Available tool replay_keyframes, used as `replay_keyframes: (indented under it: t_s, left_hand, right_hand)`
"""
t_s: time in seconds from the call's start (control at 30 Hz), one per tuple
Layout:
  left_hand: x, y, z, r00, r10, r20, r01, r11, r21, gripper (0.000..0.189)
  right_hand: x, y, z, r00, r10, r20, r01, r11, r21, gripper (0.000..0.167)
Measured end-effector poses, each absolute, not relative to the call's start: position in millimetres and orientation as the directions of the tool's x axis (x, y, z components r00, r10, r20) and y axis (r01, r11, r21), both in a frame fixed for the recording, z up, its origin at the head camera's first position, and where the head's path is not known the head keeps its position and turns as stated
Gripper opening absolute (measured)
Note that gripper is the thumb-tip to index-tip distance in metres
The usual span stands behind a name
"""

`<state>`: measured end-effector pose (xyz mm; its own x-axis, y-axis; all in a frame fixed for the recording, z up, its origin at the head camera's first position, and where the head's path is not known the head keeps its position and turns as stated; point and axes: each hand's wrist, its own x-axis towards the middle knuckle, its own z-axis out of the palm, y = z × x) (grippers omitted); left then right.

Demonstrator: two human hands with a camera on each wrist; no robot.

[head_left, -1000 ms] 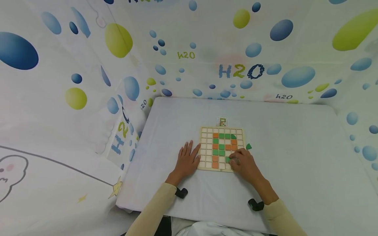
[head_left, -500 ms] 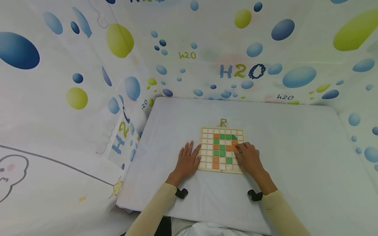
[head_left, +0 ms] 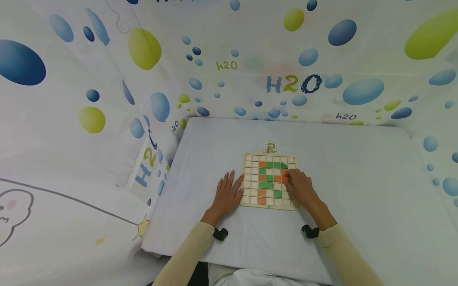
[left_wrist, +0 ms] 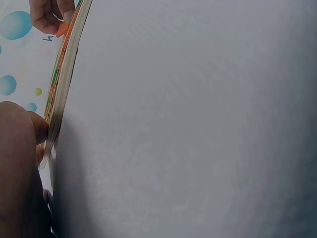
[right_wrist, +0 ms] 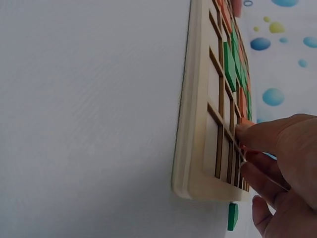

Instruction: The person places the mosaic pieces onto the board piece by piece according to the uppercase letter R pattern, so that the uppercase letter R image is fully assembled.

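A square wooden grid board (head_left: 247, 193) lies on the table, with orange and green tiles set in its cells. My right hand (head_left: 302, 187) reaches over the board's right edge, thumb and fingers pinching an orange tile (left_wrist: 62, 29) that stands tilted in the left wrist view. A green tile (head_left: 278, 194) sits in a lower cell, left of that hand. My left hand (head_left: 227, 197) lies with fingers spread at the board's left edge, and its thumb touches the side. A loose green piece (right_wrist: 233, 216) lies just off the board, hidden behind my right hand in the head view.
A small pattern card (head_left: 270, 147) with a letter-like figure lies just beyond the board's far edge. White cloth covers the table (head_left: 354, 171). Behind it rises a white backdrop (head_left: 250, 39) printed with blue and green spots.
My right hand has left the green tile in the lower cell and moved up and right to an orange tile in the right-hand columns. The left hand stays in place.
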<state>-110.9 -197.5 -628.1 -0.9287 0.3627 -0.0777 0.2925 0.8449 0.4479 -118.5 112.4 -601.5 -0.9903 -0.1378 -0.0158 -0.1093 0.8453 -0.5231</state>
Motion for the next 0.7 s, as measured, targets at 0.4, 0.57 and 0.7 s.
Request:
replay_keyframes:
  t_s: [0.4, 0.57, 0.7]
  left_hand:
    - [-109, -197, -626, -0.925, 0.378, -0.041, 0.316, 0.823, 0.471, 0.058]
    - [-110, -197, -625, -0.925, 0.377, -0.044, 0.311, 0.820, 0.480, 0.058]
    - [-109, -197, -623, -0.927, 0.372, -0.048, 0.308, 0.826, 0.471, 0.058]
  right_hand:
    - [-112, 117, -606, -0.990, -0.144, -0.006, -0.116, 0.818, -0.564, 0.031]
    - [-98, 119, -602, -0.991, -0.113, -0.068, -0.042, 0.757, -0.653, 0.031]
    - [-82, 120, -599, -0.990, -0.099, -0.100, -0.004, 0.728, -0.686, 0.027]
